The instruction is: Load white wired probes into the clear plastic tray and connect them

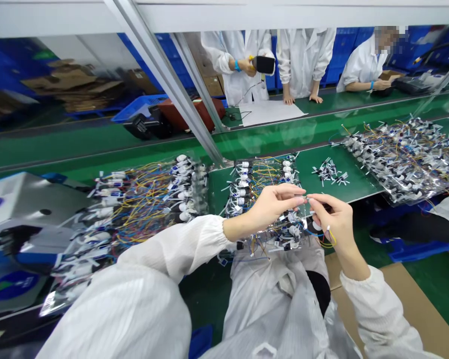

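Observation:
Above the middle batch of wired parts, my left hand [271,208] and my right hand [336,222] meet fingertip to fingertip. Each pinches a small thin piece, greyish where it shows between the fingers; its exact kind is hidden. From my right hand hang thin yellow and blue wires [330,238] with a small white connector. Below my hands lie rows of wired parts [243,182] with white round bodies, dark sections and yellow leads on clear plastic. Just beyond my right hand is a loose pile of small white-and-black pieces [330,172] on the green bench.
More wired assemblies cover plastic sheets on the left [145,199] and right [411,154]. A grey metal machine [33,209] stands at far left. A metal post [172,75] rises behind the bench. Several people in white coats [303,60] are across it. An open cardboard box [415,294] is below right.

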The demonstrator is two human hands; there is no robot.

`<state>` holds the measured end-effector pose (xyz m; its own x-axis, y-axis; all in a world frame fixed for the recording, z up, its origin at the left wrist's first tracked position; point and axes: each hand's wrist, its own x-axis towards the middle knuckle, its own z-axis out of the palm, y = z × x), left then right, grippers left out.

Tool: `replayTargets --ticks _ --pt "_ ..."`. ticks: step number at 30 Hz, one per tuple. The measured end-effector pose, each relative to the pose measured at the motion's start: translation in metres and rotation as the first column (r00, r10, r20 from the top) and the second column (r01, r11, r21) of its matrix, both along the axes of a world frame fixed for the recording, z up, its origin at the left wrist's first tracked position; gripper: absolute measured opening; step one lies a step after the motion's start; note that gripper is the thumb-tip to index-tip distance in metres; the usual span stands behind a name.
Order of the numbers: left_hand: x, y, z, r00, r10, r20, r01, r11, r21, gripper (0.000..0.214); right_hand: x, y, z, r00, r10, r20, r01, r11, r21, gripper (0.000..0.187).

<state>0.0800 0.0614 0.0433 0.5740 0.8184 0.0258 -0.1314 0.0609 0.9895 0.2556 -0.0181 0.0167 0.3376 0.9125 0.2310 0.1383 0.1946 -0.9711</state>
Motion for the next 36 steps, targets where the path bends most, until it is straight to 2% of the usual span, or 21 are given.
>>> replayTargets --ticks 7,18,29,36 --pt "-0.001 -0.001 -0.001 0.999 0.048 -0.006 -0.048 0.999 0.008 0.041 -0.009 -0.004 0.004 0.992 0.015 -0.129 -0.020 0.999 -0.039 0.029" --pt "-0.003 -0.002 -0.003 0.999 0.035 -0.010 -0.034 0.999 0.040 0.038 -0.013 -0.002 0.005 0.916 0.109 -0.386 -0.123 0.992 -0.012 0.024" --pt "-0.003 -0.003 -0.004 0.997 0.074 -0.019 -0.071 0.990 0.122 0.035 -0.013 -0.004 0.007 0.981 0.044 -0.191 -0.052 0.998 -0.037 0.034" --pt "-0.003 -0.008 -0.001 0.995 0.097 -0.028 -0.090 0.976 0.196 0.029 -0.018 -0.005 0.005 0.979 0.015 -0.202 -0.020 1.000 -0.023 0.027"
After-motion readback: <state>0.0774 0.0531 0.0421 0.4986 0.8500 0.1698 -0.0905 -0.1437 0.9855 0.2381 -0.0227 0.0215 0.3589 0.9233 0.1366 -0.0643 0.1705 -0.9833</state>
